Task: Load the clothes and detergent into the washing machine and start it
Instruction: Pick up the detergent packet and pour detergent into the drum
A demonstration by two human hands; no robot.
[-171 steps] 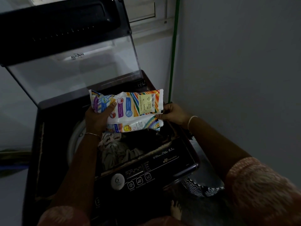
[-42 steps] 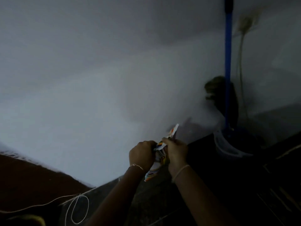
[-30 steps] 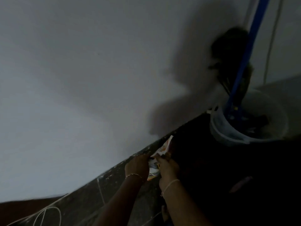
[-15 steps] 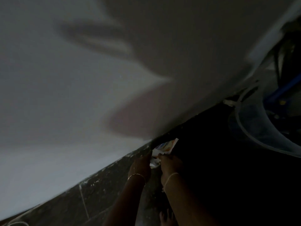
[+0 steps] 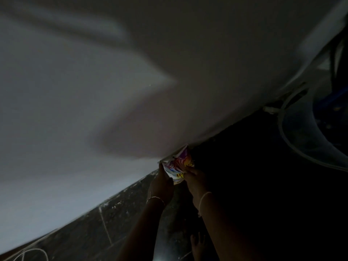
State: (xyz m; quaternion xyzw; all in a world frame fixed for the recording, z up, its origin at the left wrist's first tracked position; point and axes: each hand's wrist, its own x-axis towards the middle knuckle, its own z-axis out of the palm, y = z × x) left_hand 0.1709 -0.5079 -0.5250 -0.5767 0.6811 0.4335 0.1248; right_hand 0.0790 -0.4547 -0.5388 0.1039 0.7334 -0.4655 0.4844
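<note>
Head view: both hands meet on the detergent packet (image 5: 178,166), which is held out low, close to where the pale wall (image 5: 94,91) meets the dark floor tiles (image 5: 113,223). The washing machine is not in sight. The left hand (image 5: 162,182) has its fingers wrapped round the packet's left side, and the right hand (image 5: 194,178) pinches the right edge, so the pouch is caught between the two.

By the look of it this is a thin plastic-film pouch: soft and light. The film is probably slick, and the loose contents will likely slump to whichever end is lower. It is best held near the top seam, one hand at each side, with the mouth kept uppermost. A hard squeeze on the belly could puff powder out if the seam is open (whether it is torn yet is too dim to tell).

The packet is white with purple, orange and yellow print, creased at its upper end. A translucent bucket (image 5: 308,140) stands well off to the right, and a thin white cord (image 5: 30,252) loops on the floor at lower left.
</note>
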